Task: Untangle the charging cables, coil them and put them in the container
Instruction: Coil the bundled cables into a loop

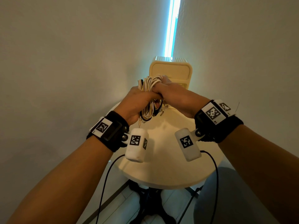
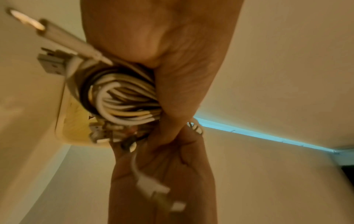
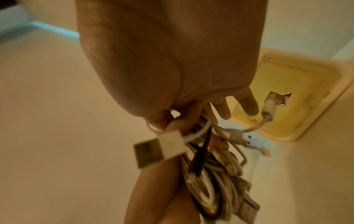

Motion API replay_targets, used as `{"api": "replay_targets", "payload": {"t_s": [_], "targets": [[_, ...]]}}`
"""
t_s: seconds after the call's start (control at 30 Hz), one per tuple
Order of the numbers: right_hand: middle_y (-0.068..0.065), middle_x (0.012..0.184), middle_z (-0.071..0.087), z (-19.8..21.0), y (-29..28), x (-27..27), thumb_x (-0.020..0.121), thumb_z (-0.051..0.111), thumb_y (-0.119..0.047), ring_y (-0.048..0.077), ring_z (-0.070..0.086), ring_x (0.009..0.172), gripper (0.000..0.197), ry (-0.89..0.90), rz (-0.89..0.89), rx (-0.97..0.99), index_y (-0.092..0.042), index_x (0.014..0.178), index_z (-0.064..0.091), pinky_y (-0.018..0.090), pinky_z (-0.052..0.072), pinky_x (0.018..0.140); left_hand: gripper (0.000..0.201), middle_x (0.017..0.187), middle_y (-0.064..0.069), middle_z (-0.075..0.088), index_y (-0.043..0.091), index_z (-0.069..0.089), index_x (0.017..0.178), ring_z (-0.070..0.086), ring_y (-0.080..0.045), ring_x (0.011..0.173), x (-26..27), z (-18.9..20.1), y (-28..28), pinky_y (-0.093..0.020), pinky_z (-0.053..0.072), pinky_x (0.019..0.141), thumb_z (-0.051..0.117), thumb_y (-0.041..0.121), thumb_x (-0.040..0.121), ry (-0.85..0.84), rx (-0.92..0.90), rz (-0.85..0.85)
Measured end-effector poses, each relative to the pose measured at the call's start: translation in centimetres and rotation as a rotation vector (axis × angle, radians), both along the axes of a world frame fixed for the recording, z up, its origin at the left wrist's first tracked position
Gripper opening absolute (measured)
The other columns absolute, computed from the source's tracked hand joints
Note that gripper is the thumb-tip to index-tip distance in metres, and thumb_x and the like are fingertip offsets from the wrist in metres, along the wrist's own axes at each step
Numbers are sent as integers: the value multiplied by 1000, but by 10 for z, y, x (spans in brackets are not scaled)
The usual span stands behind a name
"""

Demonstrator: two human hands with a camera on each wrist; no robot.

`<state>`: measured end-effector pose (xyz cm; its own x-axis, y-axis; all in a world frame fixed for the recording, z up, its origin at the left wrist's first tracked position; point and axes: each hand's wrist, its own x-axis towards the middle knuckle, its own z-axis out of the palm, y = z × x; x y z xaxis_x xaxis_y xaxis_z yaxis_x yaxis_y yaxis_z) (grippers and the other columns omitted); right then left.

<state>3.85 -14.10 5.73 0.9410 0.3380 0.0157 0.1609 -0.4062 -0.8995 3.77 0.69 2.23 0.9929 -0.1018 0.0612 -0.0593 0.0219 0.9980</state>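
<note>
a: step in hand?
b: coiling done, by my judgement. left hand [image 1: 137,102] wraps the cable bundle [image 1: 149,94] at frame centre; right hand [image 1: 171,92] pinches its upper loops.
a: next?
b: lower it into the container [image 1: 171,68] beyond, upper centre. smooth white and black cords, springy loops; ribbed cream plastic tub on the round worktop [image 1: 161,172].

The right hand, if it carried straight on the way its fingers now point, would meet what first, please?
Most likely the container: the right hand, gripping the cable bundle, has fingers reaching towards its open inside. Depth is unclear; nothing else shows between.
</note>
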Motion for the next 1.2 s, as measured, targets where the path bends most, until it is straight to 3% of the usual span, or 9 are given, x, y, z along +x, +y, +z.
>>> {"api": "replay_targets", "payload": {"t_s": [0.13,0.23,0.37,0.5,0.67,0.83,0.97,1.07,1.2], "targets": [[6,127,65,1,-4,5,95,57,-39,24,62,119,43,3,28,-12,-19,133,52,44,52,99,16,84,-13,76,3,76,106,73,-23,75,2,1,3,-37,60,70,75,2,90,41,-38,2],[1,129,64,10,-11,6,80,69,-56,17,62,120,66,19,86,-10,-22,134,52,39,52,99,33,98,-20,78,1,75,118,74,-28,83,6,1,7,-38,61,69,80,18,90,95,-64,20],[-5,117,65,9,0,8,98,51,-69,6,63,103,64,-178,-15,-163,-24,143,45,29,50,84,35,90,-24,73,-3,71,117,71,-37,77,4,1,2,-55,58,77,72,10,85,125,-12,17],[0,95,65,-3,9,18,108,40,-58,14,61,87,49,-326,-41,-232,-15,109,62,33,45,76,25,88,-20,71,-4,71,112,69,-33,82,3,-2,0,-47,59,79,70,2,88,98,23,47],[1,76,61,-12,13,20,111,41,-50,15,57,72,49,-474,-96,-189,-15,80,59,39,46,73,24,91,-25,73,-7,71,113,70,-33,81,0,-2,4,-43,60,78,70,1,89,74,27,5],[-14,113,68,-26,2,13,107,48,-53,-10,66,99,41,-286,-64,217,-21,127,63,14,53,82,25,99,-22,71,-6,69,120,74,-26,80,-5,11,11,-37,63,68,65,4,97,116,-170,-159],[-11,128,68,-48,-8,17,102,62,-49,2,61,125,33,-290,-61,190,-26,126,68,26,53,97,9,85,-13,70,4,68,98,70,-20,71,0,14,20,-32,62,60,62,10,97,181,-314,-164],[-5,126,69,-56,-8,12,101,68,-38,8,69,112,16,-263,-23,206,-25,108,74,26,57,88,13,78,-10,71,5,68,94,71,-21,68,4,12,22,-31,61,62,61,14,100,225,-311,-164],[-12,105,74,-62,-6,5,103,63,-44,7,68,93,25,-148,101,157,-32,124,67,26,56,81,25,83,-10,69,4,66,117,69,-20,67,6,8,18,-30,59,58,65,21,99,268,-258,-169]]}}
